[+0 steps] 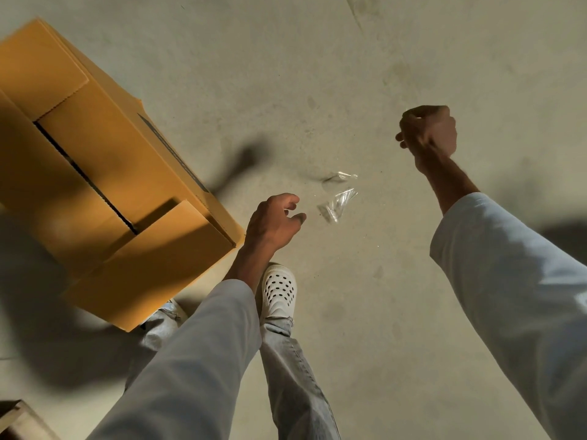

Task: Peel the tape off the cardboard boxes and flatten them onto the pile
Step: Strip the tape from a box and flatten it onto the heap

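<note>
While the person is standing on the concrete floor (365, 74), both hands are hanging in the air, well apart from each other. Left hand (274, 219) is hovering just beside the near right corner of the box (104, 160), with its fingers loosely curled and spread and nothing between them. Right hand (427, 133) is raised farther out to the right, fingers curled into a fist; whether anything is lying inside that fist cannot be told.

Box is sitting on the floor at the left, upright and not flattened. Its top flaps are lying closed, with a dark seam running down the middle between them; no tape is showing along that seam. A dark printed strip is running along its right side face. Shadow is covering the near half of the lid.

Tape (336, 203), as clear crumpled scraps, is lying on the floor between the hands, just beyond the left fingertips and apart from the box. A second scrap is lying slightly farther away, near the first.

Both forearms are wearing pale sleeves (508, 281). Below the left arm, a white perforated shoe (279, 290) is resting on the floor, with a grey trouser leg (295, 376) above it. A brown edge of something is showing in the bottom left corner; its nature cannot be told.
</note>
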`<state>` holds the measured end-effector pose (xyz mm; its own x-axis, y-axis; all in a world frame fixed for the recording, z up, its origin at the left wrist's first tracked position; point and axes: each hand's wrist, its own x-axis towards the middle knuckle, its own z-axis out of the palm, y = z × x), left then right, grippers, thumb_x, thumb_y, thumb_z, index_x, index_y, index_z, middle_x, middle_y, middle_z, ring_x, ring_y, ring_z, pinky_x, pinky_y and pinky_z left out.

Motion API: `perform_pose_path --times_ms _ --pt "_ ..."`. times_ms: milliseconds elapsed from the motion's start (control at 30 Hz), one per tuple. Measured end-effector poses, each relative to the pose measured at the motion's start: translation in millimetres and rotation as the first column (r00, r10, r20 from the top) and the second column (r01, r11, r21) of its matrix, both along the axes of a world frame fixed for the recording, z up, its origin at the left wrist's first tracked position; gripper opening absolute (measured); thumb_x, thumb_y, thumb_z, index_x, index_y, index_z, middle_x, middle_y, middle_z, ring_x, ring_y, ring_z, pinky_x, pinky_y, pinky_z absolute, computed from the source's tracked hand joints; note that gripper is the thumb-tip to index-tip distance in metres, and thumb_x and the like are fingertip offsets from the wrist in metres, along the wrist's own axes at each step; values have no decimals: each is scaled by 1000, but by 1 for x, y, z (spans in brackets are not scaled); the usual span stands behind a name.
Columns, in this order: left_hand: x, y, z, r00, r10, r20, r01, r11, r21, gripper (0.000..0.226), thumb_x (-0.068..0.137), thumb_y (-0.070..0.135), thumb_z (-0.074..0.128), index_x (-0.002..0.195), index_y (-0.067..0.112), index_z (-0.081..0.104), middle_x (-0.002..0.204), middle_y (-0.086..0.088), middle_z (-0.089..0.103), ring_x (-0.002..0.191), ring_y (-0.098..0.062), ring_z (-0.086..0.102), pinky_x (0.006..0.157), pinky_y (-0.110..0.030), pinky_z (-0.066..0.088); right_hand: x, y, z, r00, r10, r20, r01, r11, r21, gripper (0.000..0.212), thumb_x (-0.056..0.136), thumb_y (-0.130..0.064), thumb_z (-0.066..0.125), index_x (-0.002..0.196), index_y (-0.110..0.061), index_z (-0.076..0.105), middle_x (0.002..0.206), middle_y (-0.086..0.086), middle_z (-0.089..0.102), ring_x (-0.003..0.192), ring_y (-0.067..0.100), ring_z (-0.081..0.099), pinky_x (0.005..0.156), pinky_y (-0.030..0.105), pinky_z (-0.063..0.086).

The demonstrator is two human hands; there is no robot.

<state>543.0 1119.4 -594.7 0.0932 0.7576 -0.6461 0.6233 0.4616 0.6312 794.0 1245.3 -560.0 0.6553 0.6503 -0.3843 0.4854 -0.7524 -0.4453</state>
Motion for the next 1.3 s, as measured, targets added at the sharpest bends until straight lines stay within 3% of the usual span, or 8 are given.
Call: perform_pose_path --times_ms 300,533,667,867,967,1000,1167,1300 --pt "6 -1 -3 999 -19 27 19 999 -30 43 89 29 71 130 20 60 124 4 66 112 -13 61 91 -29 48 -10 16 11 950 21 -311 -51 995 -87 11 70 -11 81 80 -15 77 75 1 64 61 12 50 48 21 37" --pt "-3 6 -6 1000 -24 7 24 999 -26 43 89 29 71 129 18 62 123 2 67 112 -15 63 88 -27 47 -12 22 16 988 97 -118 -107 992 -74 39 61 -19 51 90 -20 77 61 -7 71 66 8 67 70 24 54" --pt "1 6 -6 1000 -28 14 28 999 -40 45 89 28 71 131 18 60 124 3 67 113 -14 62 90 -28 48 -16 24 10 969 135 -209 -140 990 -8 32 47 -2 55 62 -22 74 48 -6 55 44 11 47 60 27 35" --pt "5 8 -8 999 -33 39 35 998 -51 45 88 28 72 130 21 60 123 5 67 110 -12 62 89 -26 47 -27 22 11 872 150 -466 -249 955 -158 47 78 -11 83 123 -12 69 113 0 62 105 10 50 91 30 33" --pt "0 11 -10 999 -30 24 31 999 -42 46 87 29 73 131 20 60 122 5 67 110 -13 62 89 -28 49 -29 20 6 899 61 -434 -95 994 -57 18 86 -14 71 103 -8 74 92 3 74 76 9 58 93 37 50" --pt "-1 11 -10 999 -28 18 29 999 -42 46 87 29 72 131 19 60 122 4 67 111 -14 62 89 -28 48 -27 20 5 910 26 -413 -39 999 -25 11 83 -7 67 92 -8 75 78 2 75 70 12 59 74 29 49" --pt "2 10 -10 999 -45 17 46 997 -55 46 88 29 72 132 20 60 123 5 67 111 -13 61 89 -27 47 -17 21 -2 911 15 -412 8 999 54 35 60 20 53 63 -10 71 49 -3 62 47 11 49 59 23 42" --pt "4 11 -9 999 -39 22 41 997 -63 45 87 30 72 130 21 61 121 6 68 109 -12 62 89 -27 48 -20 27 12 859 31 -511 -67 996 -52 21 81 0 74 92 -17 75 98 -9 69 92 3 56 90 24 38"
